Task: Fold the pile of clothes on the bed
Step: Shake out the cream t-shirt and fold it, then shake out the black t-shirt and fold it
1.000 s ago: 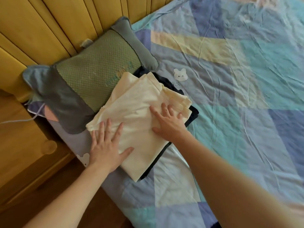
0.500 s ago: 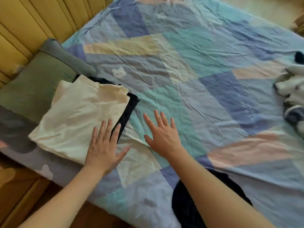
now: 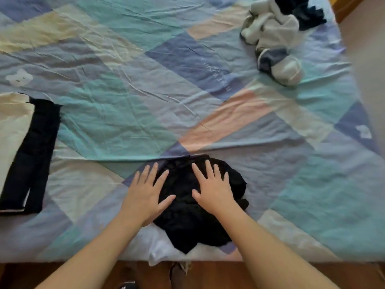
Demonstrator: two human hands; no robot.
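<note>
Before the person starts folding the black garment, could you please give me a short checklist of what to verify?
1. Both hands on the black garment: left hand and right hand rest flat on it: ok.
2. Garment spread flat: crumpled: not ok.
3. Garment fully on the bed: its near edge hangs over: not ok.
4. Folded stack out of the way: ok.
5. Remaining pile apart: ok.
6. Garment type: cannot tell.

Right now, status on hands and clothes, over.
Left hand and right hand open, flat on crumpled black garment. Folded stack at left; unfolded pile far right. Nothing blocking.
</note>
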